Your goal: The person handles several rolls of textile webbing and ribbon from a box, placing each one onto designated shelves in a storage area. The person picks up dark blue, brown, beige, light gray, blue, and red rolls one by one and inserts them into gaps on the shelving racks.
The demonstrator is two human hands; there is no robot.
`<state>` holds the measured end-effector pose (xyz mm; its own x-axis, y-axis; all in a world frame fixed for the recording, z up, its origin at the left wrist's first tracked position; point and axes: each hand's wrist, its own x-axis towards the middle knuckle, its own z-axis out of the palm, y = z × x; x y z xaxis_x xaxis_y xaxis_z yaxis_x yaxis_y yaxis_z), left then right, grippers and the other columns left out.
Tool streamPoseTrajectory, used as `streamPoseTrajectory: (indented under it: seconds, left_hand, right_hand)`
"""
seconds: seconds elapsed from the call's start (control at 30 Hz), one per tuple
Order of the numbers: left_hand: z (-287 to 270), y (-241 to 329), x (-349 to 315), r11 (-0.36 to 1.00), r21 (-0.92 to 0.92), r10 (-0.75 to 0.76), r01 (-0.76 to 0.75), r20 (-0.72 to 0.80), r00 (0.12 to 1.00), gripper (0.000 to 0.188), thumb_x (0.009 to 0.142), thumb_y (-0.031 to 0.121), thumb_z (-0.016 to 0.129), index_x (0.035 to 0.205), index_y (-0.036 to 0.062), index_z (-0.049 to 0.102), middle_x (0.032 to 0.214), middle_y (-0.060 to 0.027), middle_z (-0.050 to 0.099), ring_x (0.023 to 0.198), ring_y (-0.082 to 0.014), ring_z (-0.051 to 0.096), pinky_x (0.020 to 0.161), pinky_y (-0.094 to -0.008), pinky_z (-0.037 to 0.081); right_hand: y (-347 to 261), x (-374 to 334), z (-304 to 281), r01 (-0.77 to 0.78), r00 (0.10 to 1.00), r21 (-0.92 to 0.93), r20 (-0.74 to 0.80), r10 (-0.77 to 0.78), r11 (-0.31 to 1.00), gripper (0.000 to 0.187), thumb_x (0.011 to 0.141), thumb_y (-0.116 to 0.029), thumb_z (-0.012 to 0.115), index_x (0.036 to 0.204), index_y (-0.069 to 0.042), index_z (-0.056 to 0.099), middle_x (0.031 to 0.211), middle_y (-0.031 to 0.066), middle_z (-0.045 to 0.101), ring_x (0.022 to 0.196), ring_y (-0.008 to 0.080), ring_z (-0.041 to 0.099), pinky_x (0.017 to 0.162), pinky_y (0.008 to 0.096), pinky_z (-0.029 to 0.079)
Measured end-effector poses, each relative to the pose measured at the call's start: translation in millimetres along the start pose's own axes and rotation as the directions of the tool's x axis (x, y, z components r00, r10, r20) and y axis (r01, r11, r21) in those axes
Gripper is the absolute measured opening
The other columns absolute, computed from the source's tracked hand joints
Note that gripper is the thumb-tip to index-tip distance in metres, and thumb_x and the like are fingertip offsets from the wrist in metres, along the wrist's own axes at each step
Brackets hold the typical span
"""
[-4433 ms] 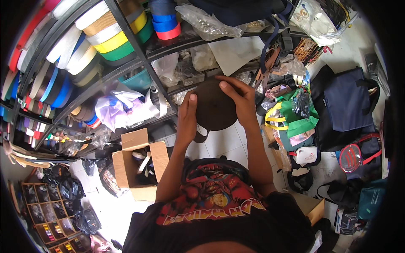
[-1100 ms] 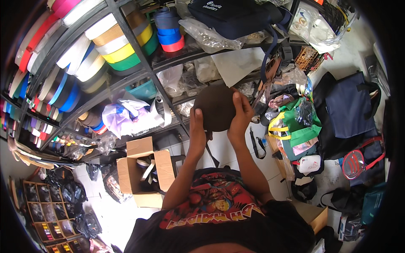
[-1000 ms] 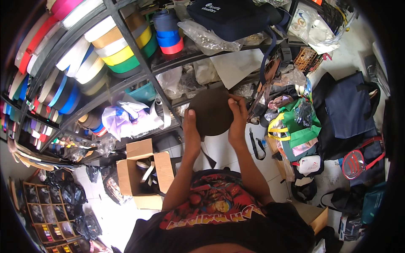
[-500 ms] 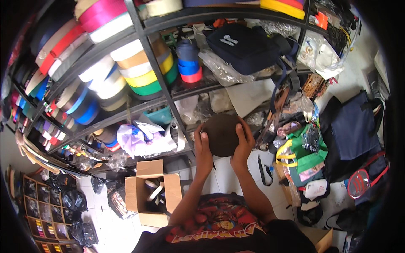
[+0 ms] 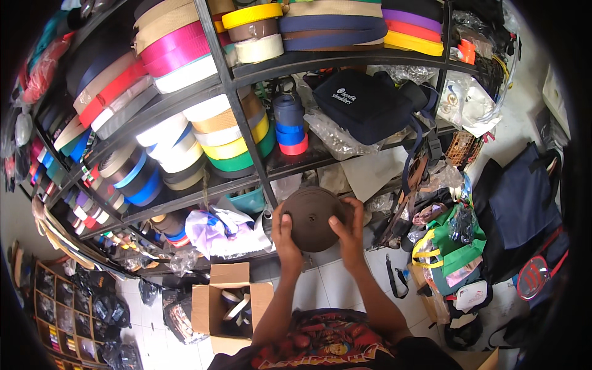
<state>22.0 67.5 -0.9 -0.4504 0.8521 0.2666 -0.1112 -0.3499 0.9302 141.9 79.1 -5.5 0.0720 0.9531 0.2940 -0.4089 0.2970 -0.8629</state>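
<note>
A large dark brown roll of webbing [image 5: 313, 216], wound into a disc with a small hole at its middle, is held up in front of me. My left hand [image 5: 287, 237] grips its left edge, with the thumb on the face turned toward me. Along the opposite edge, my right hand [image 5: 349, 231] clasps the roll, its thumb resting on the face near the hole. The far side of the roll, where the other fingers curl, is partly hidden.
Black shelving [image 5: 234, 98] ahead holds stacked webbing rolls and a dark blue bag [image 5: 364, 102]. On the tiled floor, an open cardboard box [image 5: 229, 302] stands at left. Bags, including a green one [image 5: 459, 240], are heaped at right, with a red-rimmed racket [image 5: 533, 277] beyond.
The roll has tilted, so its wound face and centre hole now show. My hands and the roll sit slightly lower in view, and my right thumb has moved inward over the face.
</note>
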Motion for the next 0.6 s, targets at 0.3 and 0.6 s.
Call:
streamPoseTrajectory:
  seconds: [0.3, 0.6]
  left_hand:
    - [6, 18, 3, 0.992, 0.088, 0.075, -0.090, 0.164, 0.984, 0.052, 0.102, 0.039, 0.042, 0.134, -0.0010, 0.049, 0.131, -0.0153, 0.054, 0.122, -0.0240, 0.049, 0.107, -0.0337, 0.033]
    - [14, -2, -13, 0.991, 0.044, 0.123, -0.126, 0.077, 0.989, 0.054, 0.104, 0.036, 0.041, 0.143, -0.0015, 0.041, 0.143, -0.0185, 0.045, 0.133, -0.0274, 0.042, 0.111, -0.0367, 0.029]
  right_hand:
    - [-22, 26, 0, -0.039, 0.997, -0.033, -0.074, 0.036, 0.999, 0.039, 0.088, -0.017, 0.066, 0.121, 0.004, 0.064, 0.107, 0.0109, 0.068, 0.098, 0.0162, 0.062, 0.091, 0.0275, 0.045]
    - [-3, 12, 21, 0.133, 0.904, -0.056, -0.402, -0.145, 0.989, 0.038, 0.093, -0.025, 0.061, 0.121, 0.002, 0.063, 0.119, 0.0108, 0.061, 0.110, 0.0199, 0.055, 0.099, 0.0323, 0.040]
